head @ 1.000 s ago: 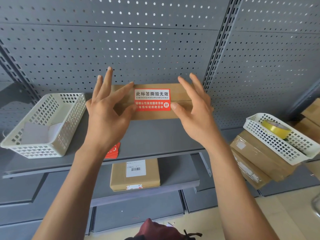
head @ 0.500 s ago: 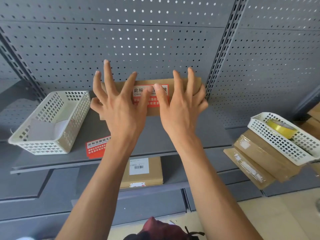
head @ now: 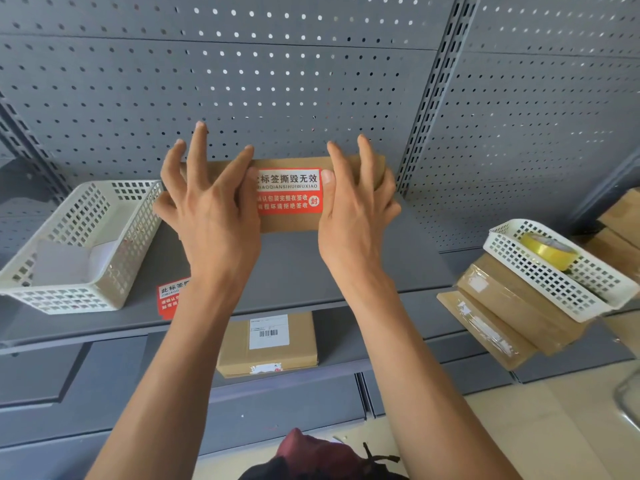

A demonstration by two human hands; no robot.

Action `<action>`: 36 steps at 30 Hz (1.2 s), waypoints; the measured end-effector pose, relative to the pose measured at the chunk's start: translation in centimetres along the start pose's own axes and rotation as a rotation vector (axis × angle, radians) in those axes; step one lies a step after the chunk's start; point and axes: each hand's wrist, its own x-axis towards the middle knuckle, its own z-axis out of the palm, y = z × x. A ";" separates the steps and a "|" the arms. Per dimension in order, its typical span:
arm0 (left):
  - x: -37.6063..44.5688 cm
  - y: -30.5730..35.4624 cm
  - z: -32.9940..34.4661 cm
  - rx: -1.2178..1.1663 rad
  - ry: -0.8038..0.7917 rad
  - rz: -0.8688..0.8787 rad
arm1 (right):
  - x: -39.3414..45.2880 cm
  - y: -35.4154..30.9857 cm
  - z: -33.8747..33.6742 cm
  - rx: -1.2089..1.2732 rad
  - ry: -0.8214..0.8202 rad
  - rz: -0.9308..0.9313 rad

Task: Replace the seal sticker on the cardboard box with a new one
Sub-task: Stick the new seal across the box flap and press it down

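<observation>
box (head: 291,216): cardboard, far centre of grey shelf (head: 311,271), against pegboard
sticker (head: 289,190): red/white, on box face, both ends under thumbs
left hand (head: 211,209): fingers spread, thumb pressing sticker's left end
right hand (head: 356,209): fingers splayed over box's right end, thumb on sticker's right end
spare sticker (head: 169,297): on shelf, near left, partly behind left forearm
left basket (head: 79,247): on shelf, paper inside
right basket (head: 557,271): holds yellow tape roll (head: 549,249), sits on boxes

both arms are bare to past the elbow, the left hand (head: 214,216) and right hand (head: 353,216) without rings, watch or gloves, no sleeve showing.
</observation>
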 end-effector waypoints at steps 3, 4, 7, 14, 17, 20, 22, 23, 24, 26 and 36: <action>0.1 -0.5 -0.3 -0.035 0.021 -0.005 | 0.0 0.2 -0.3 0.048 0.020 0.007; 0.2 -0.4 -0.3 -0.037 0.021 -0.018 | 0.1 -0.2 -0.4 0.052 0.016 0.017; 0.5 0.4 -0.2 0.022 -0.004 -0.055 | 0.3 -1.5 -0.5 -0.003 -0.028 0.034; 1.0 0.5 0.3 0.124 -0.007 -0.043 | 0.4 -1.7 0.4 -0.091 -0.006 0.040; 0.8 0.3 0.5 0.127 0.005 -0.038 | 0.5 -1.6 0.6 -0.098 0.006 0.042; 0.8 0.2 0.5 0.110 0.017 -0.036 | 0.5 -1.4 0.8 -0.104 0.037 0.033; 0.7 0.2 0.5 0.099 0.021 -0.036 | 0.6 -1.2 0.9 -0.087 0.053 0.031; 0.7 0.2 0.5 0.097 0.022 -0.033 | 0.6 -1.1 0.9 -0.077 0.062 0.030; 0.6 0.2 0.5 0.095 0.024 -0.027 | 0.6 -1.0 1.0 -0.068 0.073 0.029; 0.6 0.0 0.4 0.085 0.023 -0.019 | 0.6 -1.0 1.0 -0.058 0.079 0.025; 0.8 0.4 0.3 0.059 0.007 -0.084 | 0.4 -1.0 0.2 0.009 0.023 0.012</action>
